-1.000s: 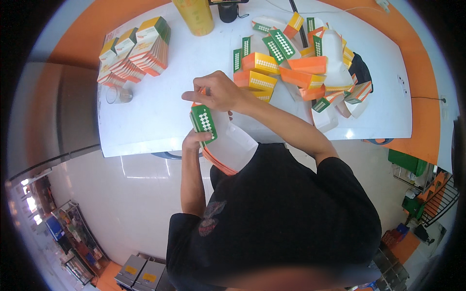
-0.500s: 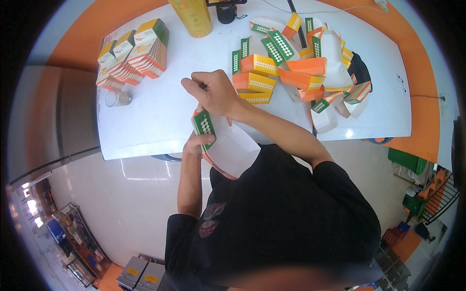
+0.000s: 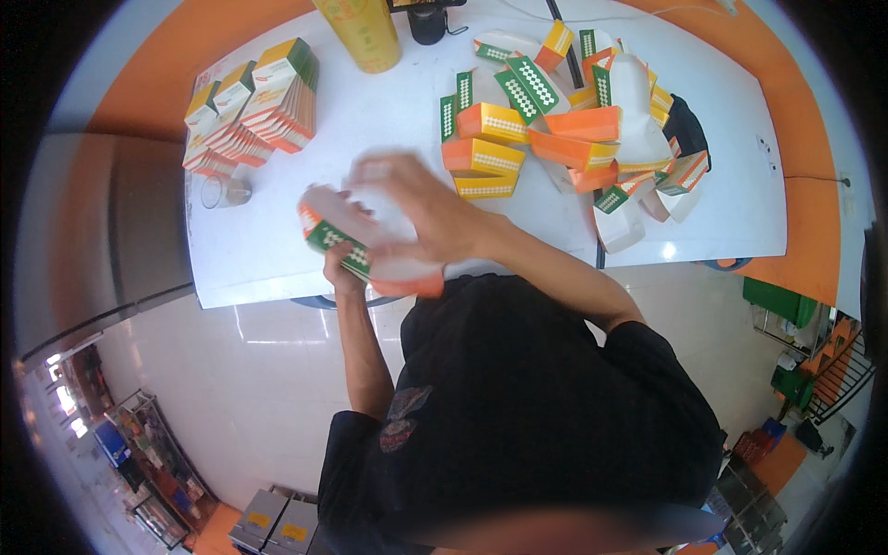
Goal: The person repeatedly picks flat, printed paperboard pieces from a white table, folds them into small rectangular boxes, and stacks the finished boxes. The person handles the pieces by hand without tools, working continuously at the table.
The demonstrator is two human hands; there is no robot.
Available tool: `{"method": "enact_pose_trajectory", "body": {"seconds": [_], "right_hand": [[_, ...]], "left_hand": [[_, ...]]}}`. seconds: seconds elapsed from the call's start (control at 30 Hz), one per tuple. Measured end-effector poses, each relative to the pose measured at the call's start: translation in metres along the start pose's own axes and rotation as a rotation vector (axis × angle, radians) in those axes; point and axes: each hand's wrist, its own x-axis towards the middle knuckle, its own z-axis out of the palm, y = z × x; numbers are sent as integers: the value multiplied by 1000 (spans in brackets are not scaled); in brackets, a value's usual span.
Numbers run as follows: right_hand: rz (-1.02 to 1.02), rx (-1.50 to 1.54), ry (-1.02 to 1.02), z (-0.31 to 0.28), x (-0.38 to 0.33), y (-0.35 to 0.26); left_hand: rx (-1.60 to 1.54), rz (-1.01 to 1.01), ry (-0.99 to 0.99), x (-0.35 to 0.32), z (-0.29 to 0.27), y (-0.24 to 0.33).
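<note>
A folding paper food box (image 3: 335, 242), green with white diamonds on one side, orange at its end and white inside, is held above the table's near edge. My left hand (image 3: 344, 270) grips it from below, thumb on the green side and fingertips showing over the far side. Over the box's right part hovers my right hand (image 3: 430, 217), blurred, with thumb and fingers spread apart. Its thumb lies close to the box's white inside; whether they touch I cannot tell.
Stacks of flat folded boxes (image 3: 277, 102) stand at the table's left, beside a clear glass (image 3: 225, 191). A heap of opened boxes (image 3: 578, 139) covers the right side. Toward the back are a yellow cup (image 3: 365, 37) and a black round object (image 3: 427, 26).
The box has moved left and turned, its green side now slanting down to the right. My right hand has opened from a closed grip at the box's top end and come down over it.
</note>
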Motion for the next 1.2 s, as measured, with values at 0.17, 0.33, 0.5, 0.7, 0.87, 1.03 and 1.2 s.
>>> {"method": "enact_pose_trajectory", "body": {"seconds": [0.17,0.33,0.5,0.7,0.87,1.03,1.2], "right_hand": [[-29,-384,-510,46,-69,37],[102,-129,-555,40,-75,61],[192,-760,91,-55,-6,73],[726,-931,-351,-94,29,98],[586,-800,-132,-95,50,67],[80,-216,-153,-38,18,48],[-23,-218,-557,36,-16,72]], "left_hand": [[813,601,97,14,-52,-17],[1261,784,-81,8,-67,-30],[1177,727,-85,-13,-94,-45],[1179,115,-195,-23,-139,-54],[1176,327,-120,-26,-131,-50],[1038,-81,-63,-21,-133,-27],[919,434,-15,0,-100,-21]]}}
